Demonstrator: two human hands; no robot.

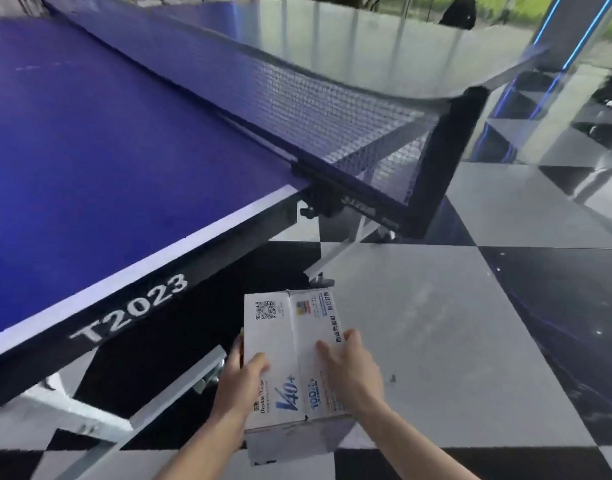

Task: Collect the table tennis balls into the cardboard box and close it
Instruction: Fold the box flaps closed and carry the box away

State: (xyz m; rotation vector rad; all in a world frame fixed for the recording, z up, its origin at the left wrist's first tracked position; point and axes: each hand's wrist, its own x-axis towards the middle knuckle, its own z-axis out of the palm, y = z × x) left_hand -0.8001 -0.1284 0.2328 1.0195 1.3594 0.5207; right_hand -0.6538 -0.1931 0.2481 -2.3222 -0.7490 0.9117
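Note:
A white cardboard box (280, 341) with blue print is held low over the floor, beside the blue table. Its two top flaps lie folded down flat, meeting along a middle seam. My left hand (240, 382) grips the box's left side with the thumb on the left flap. My right hand (349, 368) presses flat on the right flap, fingers spread. No table tennis balls are visible; the inside of the box is hidden by the flaps.
The blue table tennis table (89, 150) fills the left, its edge marked T2023. The net (315, 109) and its black post (436, 161) stand ahead. Metal table legs (89, 420) run under the edge. Black and grey checkered floor (453, 323) spreads to the right.

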